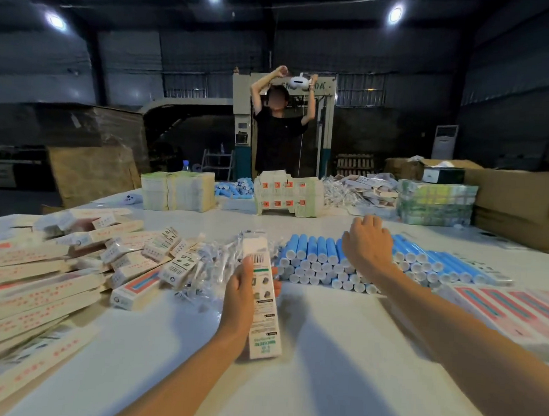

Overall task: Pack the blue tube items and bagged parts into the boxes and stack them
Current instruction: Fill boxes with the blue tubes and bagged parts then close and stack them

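My left hand [240, 288] grips a long white box [263, 299] by its side, thumb and fingers curled round it, holding it above the white table [322, 353]. A stack of blue tubes [315, 261] with white caps lies ahead on the right. My right hand [368, 244] reaches over that stack, fingers bent down onto the tubes; whether it grasps one is hidden. Clear bagged parts [206, 264] lie in a heap just left of the box. Packed boxes [56, 279] are piled at the left.
Flat printed box blanks [503, 309] lie at the right. Across the table stand bundles of flat cartons [177, 190], folded boxes [288, 192], more blue tubes [236, 186] and a wrapped bundle [435, 202]. A person [278, 135] stands opposite, arms raised. Cardboard cartons [521, 205] sit at the far right.
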